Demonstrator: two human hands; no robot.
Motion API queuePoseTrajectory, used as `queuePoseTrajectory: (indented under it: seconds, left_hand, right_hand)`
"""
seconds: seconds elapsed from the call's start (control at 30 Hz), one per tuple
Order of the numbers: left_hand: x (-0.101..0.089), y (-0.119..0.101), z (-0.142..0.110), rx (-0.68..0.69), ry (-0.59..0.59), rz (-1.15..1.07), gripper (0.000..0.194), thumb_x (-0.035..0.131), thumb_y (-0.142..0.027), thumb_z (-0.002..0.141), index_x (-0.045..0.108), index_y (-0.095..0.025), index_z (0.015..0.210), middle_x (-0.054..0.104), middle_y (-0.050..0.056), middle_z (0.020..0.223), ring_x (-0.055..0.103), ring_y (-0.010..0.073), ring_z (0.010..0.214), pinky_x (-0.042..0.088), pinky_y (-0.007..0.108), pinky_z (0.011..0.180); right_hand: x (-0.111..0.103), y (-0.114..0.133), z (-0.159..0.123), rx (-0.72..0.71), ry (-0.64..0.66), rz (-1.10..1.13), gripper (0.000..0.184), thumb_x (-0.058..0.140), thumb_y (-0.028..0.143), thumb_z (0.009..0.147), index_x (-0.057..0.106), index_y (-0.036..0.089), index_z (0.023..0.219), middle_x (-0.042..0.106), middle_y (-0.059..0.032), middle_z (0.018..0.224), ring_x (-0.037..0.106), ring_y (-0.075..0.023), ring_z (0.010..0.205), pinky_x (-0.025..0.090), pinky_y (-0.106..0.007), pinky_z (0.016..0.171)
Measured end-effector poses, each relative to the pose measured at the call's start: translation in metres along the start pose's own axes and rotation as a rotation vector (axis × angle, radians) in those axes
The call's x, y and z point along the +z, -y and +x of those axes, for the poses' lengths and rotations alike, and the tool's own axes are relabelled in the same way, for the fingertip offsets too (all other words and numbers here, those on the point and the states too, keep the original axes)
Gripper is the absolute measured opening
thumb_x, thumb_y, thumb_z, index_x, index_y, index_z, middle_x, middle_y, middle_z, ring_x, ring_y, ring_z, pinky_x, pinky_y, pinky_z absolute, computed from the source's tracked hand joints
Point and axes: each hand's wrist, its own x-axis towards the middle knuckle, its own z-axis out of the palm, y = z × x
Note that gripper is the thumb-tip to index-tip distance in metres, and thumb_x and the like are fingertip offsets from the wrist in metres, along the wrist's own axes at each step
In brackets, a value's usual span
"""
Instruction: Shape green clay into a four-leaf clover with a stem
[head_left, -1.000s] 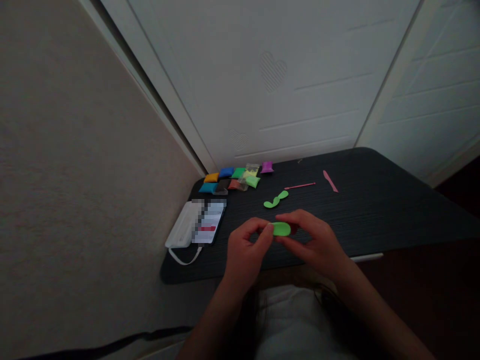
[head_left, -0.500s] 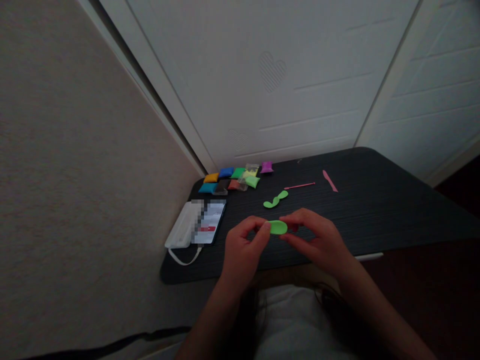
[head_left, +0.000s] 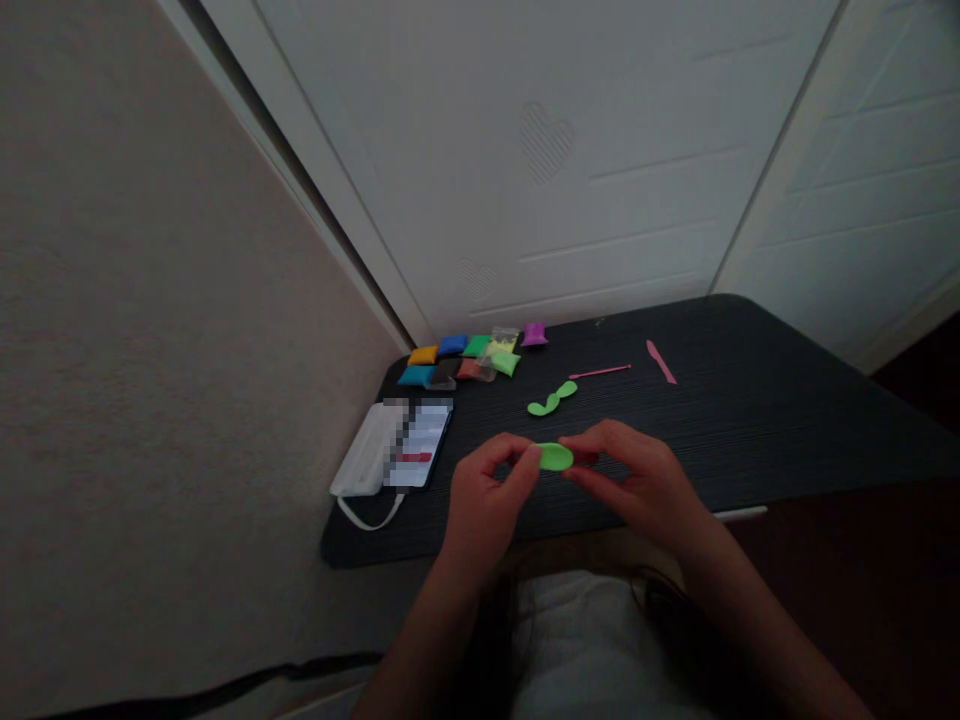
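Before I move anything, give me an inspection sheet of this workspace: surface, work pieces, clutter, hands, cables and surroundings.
Surface: dark table, finely lined, with rounded corners.
Work pieces: green oval piece held above the table; wavy green piece lying beyond it.
Tools: pink stick and pink knife, both lying flat.
Clutter: coloured packets at the far left; phone beside a white case.
Hands: left hand pinches the oval; right hand at its other end, contact unclear.
Cables: white cable looping between case and phone.
Surroundings: white panelling behind, wall at left.
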Motion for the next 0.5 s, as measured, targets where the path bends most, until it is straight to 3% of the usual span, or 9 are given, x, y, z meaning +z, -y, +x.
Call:
queuePoseTrajectory:
  seconds: [0.5]
  left_hand:
    - [-0.0002,0.0018,-0.0007,-0.003,0.016,0.010,0.020,0.047,-0.031,0.077,0.056,-0.015,0.070,0.053,-0.001,0.066,0.048,0.0113,0.065,0.036,0.021,0.060]
  right_hand:
    - [-0.0013,-0.0008,-0.0015,-0.002,0.004,-0.017,0.022,0.056,0.027,0.074,0.058,0.022,0.095,0.062,-0.0014,0.083,0.056,-0.0127,0.077,0.044,-0.027,0.072]
